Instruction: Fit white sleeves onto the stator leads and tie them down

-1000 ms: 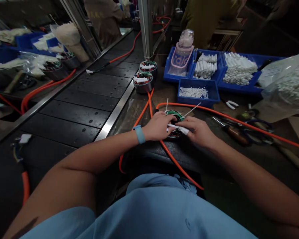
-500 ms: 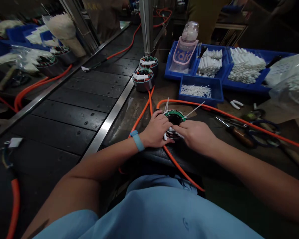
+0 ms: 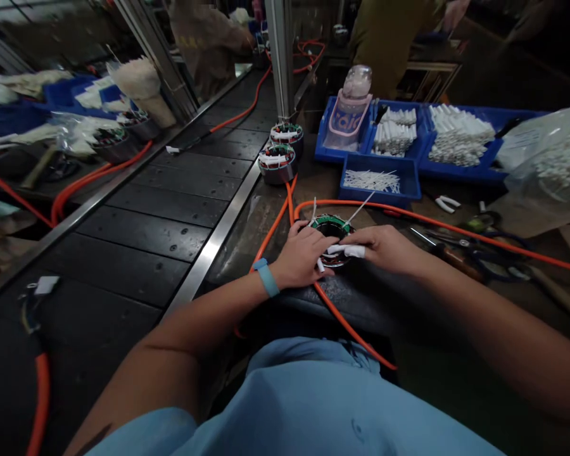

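Observation:
A ring-shaped motor stator [image 3: 329, 221] with a green top edge lies on the bench in front of me, and two white cable ties stick up from its far rim. My left hand [image 3: 303, 254] is closed around its left side, fingers over the rim. At the near right rim my right hand [image 3: 390, 249] pinches a white sleeve [image 3: 354, 251], which lies across the stator's near edge. Another short white sleeve [image 3: 320, 265] pokes out below my left fingers. The right fingertips are partly hidden behind the sleeve.
Blue bins [image 3: 425, 170] hold white sleeves, a bottle [image 3: 351, 114] and cable ties [image 3: 371, 181]. Two finished-looking stators [image 3: 276, 166] stand beside the slatted conveyor [image 3: 142, 221]. An orange cable [image 3: 437, 218] crosses the bench near pliers [image 3: 447, 202], a screwdriver [image 3: 456, 258] and scissors [image 3: 501, 263].
My right hand has drawn back slightly to the right from the stator's middle, and the white sleeve in its fingers now shows. My left hand keeps its hold. The view has shifted slightly.

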Motion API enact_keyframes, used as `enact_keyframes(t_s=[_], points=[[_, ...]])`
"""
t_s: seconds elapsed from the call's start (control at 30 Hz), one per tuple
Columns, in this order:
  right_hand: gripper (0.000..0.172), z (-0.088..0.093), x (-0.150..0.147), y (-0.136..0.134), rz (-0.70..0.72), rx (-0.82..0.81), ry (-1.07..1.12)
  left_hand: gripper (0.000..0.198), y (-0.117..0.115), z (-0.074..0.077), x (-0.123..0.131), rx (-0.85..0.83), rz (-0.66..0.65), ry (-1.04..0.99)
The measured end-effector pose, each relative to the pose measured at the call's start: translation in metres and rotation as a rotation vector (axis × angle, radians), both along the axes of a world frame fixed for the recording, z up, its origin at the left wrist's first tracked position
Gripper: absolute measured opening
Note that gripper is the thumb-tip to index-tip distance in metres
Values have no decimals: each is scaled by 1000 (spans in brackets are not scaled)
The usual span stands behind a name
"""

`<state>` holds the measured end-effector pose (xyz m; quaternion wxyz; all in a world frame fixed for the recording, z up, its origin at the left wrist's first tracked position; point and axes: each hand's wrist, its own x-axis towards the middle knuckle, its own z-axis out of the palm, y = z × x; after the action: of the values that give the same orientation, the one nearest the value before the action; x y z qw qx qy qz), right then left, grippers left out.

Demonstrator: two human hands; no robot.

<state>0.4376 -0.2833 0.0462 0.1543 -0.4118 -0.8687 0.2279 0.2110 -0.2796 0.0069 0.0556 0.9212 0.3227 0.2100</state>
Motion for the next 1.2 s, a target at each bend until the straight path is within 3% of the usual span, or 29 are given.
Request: enact_keyframes(t_s=[0.07,0.17,0.33,0.43,0.53,0.67,0.77,0.87,0.97,1.2], points=[[26,1,-1,-21,-131,127,42,73,9,6,-10,-13,-85,10],[27,-3,-21,-55,-317,399,-15,73,24,5,-20,-21,-158,13],[42,-30,-76,-72,-211,474,-323,54,32,-10,-20,-26,-147,20],[43,-48,-85,-69,-200,518,-290,55,31,-15,-19,-14,-144,0],[44,-58,-81,-72,-260,482,-158,62,29,-12,-20,-41,-144,-1],[44,-56,-73,-75,-316,346,58,77,22,1,-22,-115,-184,-49],[39,-49,-65,-72,-378,253,165,59,16,4,-22,-157,-226,-83],[26,-42,-56,-67,-625,198,88,38,10,-3,-17,-107,-122,-124],[32,-40,-47,-65,-847,244,-21,35,6,-11,-10,-40,-43,-159],[49,-56,-39,-67,-646,270,267,33,-4,-3,-4,-84,20,-200]])
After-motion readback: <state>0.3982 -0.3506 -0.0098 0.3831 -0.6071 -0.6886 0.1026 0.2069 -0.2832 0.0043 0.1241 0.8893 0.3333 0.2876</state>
